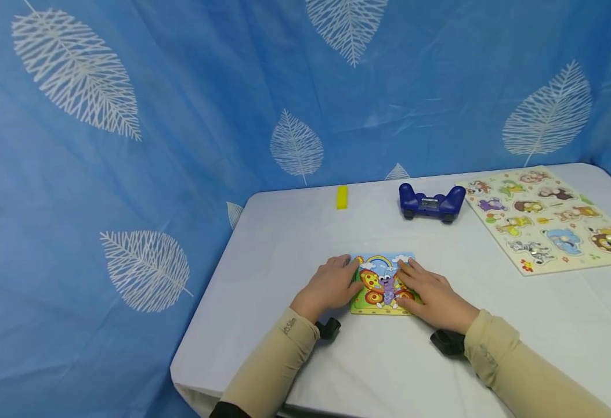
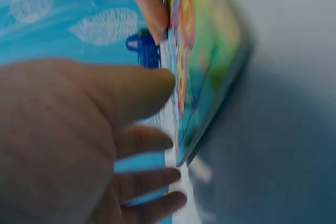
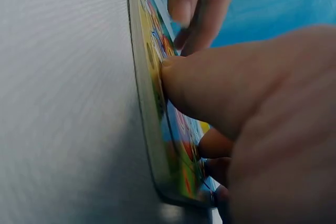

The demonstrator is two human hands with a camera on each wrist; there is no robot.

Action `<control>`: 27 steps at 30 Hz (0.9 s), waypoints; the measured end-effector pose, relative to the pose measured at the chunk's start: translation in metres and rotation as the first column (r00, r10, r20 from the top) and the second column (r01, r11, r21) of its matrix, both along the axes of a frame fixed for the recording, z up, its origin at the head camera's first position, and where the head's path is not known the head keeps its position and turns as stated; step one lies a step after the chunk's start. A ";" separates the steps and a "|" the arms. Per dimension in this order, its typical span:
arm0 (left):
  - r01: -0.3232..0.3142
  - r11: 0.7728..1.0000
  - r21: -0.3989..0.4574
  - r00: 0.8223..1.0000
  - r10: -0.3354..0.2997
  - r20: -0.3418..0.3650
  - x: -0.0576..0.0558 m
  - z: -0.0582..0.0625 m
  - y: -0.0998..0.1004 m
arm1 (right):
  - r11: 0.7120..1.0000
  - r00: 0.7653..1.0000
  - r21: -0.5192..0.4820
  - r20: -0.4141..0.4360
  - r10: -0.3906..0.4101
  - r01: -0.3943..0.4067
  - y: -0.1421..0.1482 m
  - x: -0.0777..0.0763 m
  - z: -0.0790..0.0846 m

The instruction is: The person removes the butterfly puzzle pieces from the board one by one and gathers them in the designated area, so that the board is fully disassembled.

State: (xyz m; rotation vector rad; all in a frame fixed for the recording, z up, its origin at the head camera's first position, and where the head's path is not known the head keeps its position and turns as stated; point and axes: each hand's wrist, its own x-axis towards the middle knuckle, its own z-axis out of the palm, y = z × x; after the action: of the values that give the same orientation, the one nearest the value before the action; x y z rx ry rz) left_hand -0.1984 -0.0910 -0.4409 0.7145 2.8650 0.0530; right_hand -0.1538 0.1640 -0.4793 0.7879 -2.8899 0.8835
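A small picture puzzle [image 1: 386, 287] showing a purple-bodied butterfly under a rainbow lies flat on the white table. At its left edge is my left hand [image 1: 332, 283], with thumb and fingers extended against the side. My right hand [image 1: 438, 296] rests over the right part of the picture, its fingers spread and fairly straight. In the right wrist view, the thumb [image 3: 194, 80] touches the face of the puzzle [image 3: 149, 98] near its thick pale edge. The left wrist view has the thumb [image 2: 142, 87] beside the board's corner and the other fingers apart.
Behind the puzzle lie a yellow block [image 1: 342, 197] and a blue game controller [image 1: 430, 203], turned underside up. A large animal peg board [image 1: 550, 217] occupies the right side of the white-covered table [image 1: 263, 278]. Blue leaf-patterned cloth [image 1: 206, 116] hangs behind and at the left.
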 end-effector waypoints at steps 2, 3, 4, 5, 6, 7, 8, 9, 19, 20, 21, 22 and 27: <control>-0.044 0.999 0.003 0.999 0.044 -0.016 -0.006 -0.003 0.003 | 1.000 1.000 0.000 0.006 0.012 -0.012 0.000 0.000 -0.001; -0.062 0.998 0.005 0.998 0.062 -0.025 -0.008 -0.006 0.003 | 1.000 1.000 0.003 0.012 0.020 -0.020 0.000 0.000 -0.001; -0.075 0.997 0.016 0.996 0.076 -0.041 -0.009 -0.010 0.003 | 1.000 0.999 0.006 0.018 0.027 -0.027 -0.001 0.000 -0.001; -0.086 0.996 0.031 0.994 0.087 -0.060 -0.010 -0.014 0.002 | 0.999 0.999 0.006 0.025 0.034 -0.034 -0.001 0.000 -0.001; -0.093 0.994 0.051 0.992 0.096 -0.080 -0.011 -0.017 0.001 | 0.999 0.999 0.008 0.026 0.038 -0.038 -0.002 0.000 0.000; -0.096 0.993 0.075 0.989 0.103 -0.102 -0.011 -0.020 0.000 | 0.999 0.999 0.007 0.031 0.041 -0.041 -0.002 0.000 0.001; -0.094 0.991 0.095 0.987 0.106 -0.124 -0.012 -0.023 -0.001 | 0.999 0.999 0.007 0.032 0.041 -0.041 -0.002 0.001 0.002; -0.086 0.990 0.115 0.983 0.103 -0.150 -0.013 -0.025 -0.002 | 0.999 0.999 0.005 0.033 0.039 -0.039 -0.002 0.001 0.003; -0.017 0.971 0.239 0.977 0.066 -0.200 -0.021 -0.026 0.002 | 0.999 1.000 0.038 0.023 0.012 -0.013 0.004 0.003 0.007; -0.024 0.969 0.245 0.978 0.073 -0.195 -0.021 -0.027 0.002 | 0.999 1.000 0.048 0.019 0.011 -0.012 0.004 0.003 0.007; -0.030 0.967 0.253 0.979 0.080 -0.189 -0.022 -0.028 0.002 | 0.998 1.000 0.062 0.011 0.017 -0.017 0.003 0.003 0.007; -0.036 0.965 0.261 0.979 0.087 -0.183 -0.023 -0.029 0.002 | 0.997 1.000 0.072 0.005 0.026 -0.027 0.002 0.003 0.007; -0.054 0.952 0.303 0.980 0.109 -0.168 -0.025 -0.030 -0.001 | 0.990 0.997 0.119 -0.002 0.076 -0.076 -0.006 0.005 0.007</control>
State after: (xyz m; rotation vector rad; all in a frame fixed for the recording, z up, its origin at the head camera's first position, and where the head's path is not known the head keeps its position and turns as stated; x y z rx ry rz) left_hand -0.2236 -0.0915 -0.4711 0.6830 3.0991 0.4633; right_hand -0.1491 0.1585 -0.4724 0.9137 -2.9483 0.7179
